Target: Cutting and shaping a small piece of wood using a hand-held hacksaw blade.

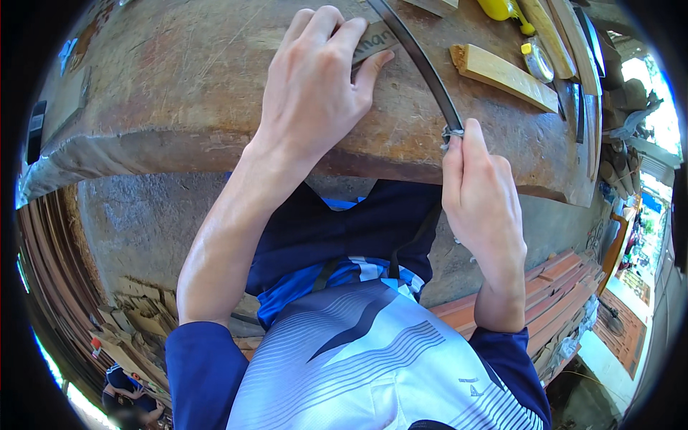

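Person stands at a heavy wooden workbench, leaning over its front edge. Left hand lies palm down on the bench top, fingers curled over a small flat piece and pinning it to the wood; the thumb presses against the piece's near side. Right hand is closed in a fist round the rag-wrapped end of a long, dark, curved blade. The blade runs from that grip up and away across the bench, passing just beside the pinned piece; whether it touches the piece I cannot tell.

Further right on the bench: a pale wood block, a tape measure, a yellow bottle, several long wooden slats. Stacked reddish planks lie below, to the person's right.
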Tool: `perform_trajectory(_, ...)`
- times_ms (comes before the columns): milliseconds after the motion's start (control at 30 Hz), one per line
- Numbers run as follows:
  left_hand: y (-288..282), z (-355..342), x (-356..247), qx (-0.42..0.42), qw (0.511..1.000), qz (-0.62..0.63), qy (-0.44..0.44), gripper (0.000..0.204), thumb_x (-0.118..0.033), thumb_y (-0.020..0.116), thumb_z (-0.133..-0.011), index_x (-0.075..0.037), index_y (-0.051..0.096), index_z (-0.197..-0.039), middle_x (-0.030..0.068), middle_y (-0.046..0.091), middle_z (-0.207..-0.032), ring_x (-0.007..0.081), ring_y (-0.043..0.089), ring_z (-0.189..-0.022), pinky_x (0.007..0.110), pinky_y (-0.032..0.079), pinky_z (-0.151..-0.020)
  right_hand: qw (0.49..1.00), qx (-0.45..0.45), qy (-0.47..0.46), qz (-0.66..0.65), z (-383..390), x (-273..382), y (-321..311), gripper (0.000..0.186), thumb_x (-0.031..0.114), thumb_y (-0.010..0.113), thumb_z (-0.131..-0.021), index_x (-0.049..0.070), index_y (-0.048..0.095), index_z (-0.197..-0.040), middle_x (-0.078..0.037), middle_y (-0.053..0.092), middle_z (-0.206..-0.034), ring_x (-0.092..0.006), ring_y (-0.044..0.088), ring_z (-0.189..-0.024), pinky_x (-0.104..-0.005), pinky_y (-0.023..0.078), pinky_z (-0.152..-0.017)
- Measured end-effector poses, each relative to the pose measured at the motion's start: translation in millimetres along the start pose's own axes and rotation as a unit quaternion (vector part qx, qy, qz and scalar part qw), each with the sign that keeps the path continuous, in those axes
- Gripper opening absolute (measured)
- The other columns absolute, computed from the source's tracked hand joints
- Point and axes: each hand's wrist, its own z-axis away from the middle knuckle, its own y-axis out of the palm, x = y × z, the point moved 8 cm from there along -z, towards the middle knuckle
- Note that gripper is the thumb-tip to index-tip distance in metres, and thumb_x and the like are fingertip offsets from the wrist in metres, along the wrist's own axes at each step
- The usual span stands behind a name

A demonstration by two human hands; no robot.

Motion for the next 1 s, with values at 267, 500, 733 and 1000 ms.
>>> perform_trajectory(267,7.8,4.3,3.2,-0.010,0.999,0.043,0.027,0.035,-0.021,0.082,-0.091,0.003,0.074,-0.116,0.0151,0.068,-0.102,0.0349,0.064,-0.100,0.044,0.054,-0.088,0.994,-0.039,-0.094,0.033,-70.5,35.4,3.1,0.023,0.019,0.051,-0.108,-0.002,0.056,-0.103,-0.032,0.069,-0.078,-0.0522,0.071,-0.078,-0.0586,0.059,-0.072)
perform_trajectory(500,9.0,10.8,-14.3,0.016,0.998,0.036,0.039,0.036,-0.022,0.083,-0.089,0.003,0.074,-0.113,0.0142,0.068,-0.101,0.0346,0.064,-0.100,0.044,0.055,-0.089,1.000,-0.009,-0.013,0.015,-41.4,19.9,4.9,0.020,0.018,0.052,-0.107,-0.002,0.054,-0.104,-0.033,0.069,-0.076,-0.0532,0.071,-0.077,-0.0617,0.058,-0.073)
perform_trajectory(733,12.2,11.8,-14.5,0.026,0.997,0.051,0.042,0.036,-0.022,0.081,-0.090,0.005,0.074,-0.113,0.0153,0.067,-0.102,0.0344,0.064,-0.101,0.044,0.055,-0.089,0.999,-0.041,0.000,0.035,-43.1,24.5,3.2,0.021,0.017,0.051,-0.108,-0.003,0.054,-0.103,-0.034,0.068,-0.076,-0.0539,0.070,-0.077,-0.0611,0.057,-0.072)
perform_trajectory(1000,11.9,7.1,-14.2,-0.005,0.999,-0.009,0.051,0.037,-0.023,0.077,-0.094,0.007,0.072,-0.115,0.0169,0.068,-0.107,0.0355,0.063,-0.104,0.043,0.054,-0.092,0.999,-0.046,-0.008,0.000,-54.1,29.7,0.7,0.026,0.021,0.049,-0.109,-0.002,0.056,-0.101,-0.035,0.067,-0.079,-0.0551,0.068,-0.083,-0.0622,0.055,-0.077)
